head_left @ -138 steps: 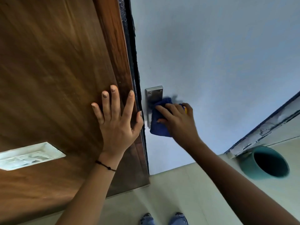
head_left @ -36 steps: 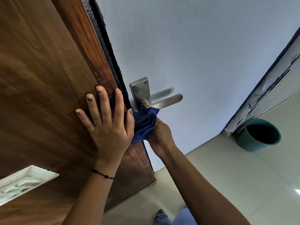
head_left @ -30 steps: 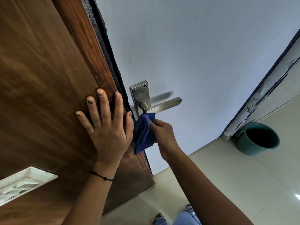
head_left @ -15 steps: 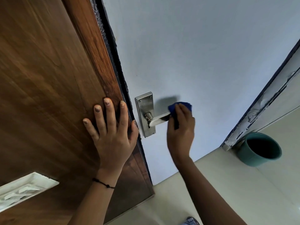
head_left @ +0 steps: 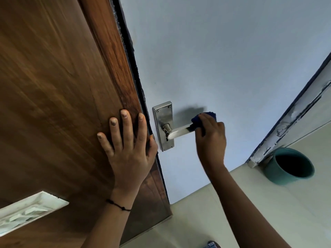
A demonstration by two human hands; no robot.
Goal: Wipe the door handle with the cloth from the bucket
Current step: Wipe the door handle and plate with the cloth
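A steel door handle (head_left: 178, 131) juts from its backplate (head_left: 163, 113) on the pale blue-grey door (head_left: 223, 59). My right hand (head_left: 211, 138) is closed around a dark blue cloth (head_left: 198, 120), pressing it over the outer end of the lever; only a bit of cloth shows above my fingers. My left hand (head_left: 127, 145) lies flat, fingers spread, on the brown wooden panel (head_left: 53, 86) beside the door edge. The teal bucket (head_left: 290, 167) stands on the floor at the right, its inside dark.
A black strip (head_left: 132, 56) runs between the wooden panel and the door. A chipped white frame (head_left: 293, 115) slants down to the bucket. The cream tiled floor (head_left: 268, 212) lies below. A white rectangular recess (head_left: 26, 210) sits in the wood at lower left.
My right hand carried the cloth from under the handle's base out along the lever to its far end. The left hand stayed pressed on the wood.
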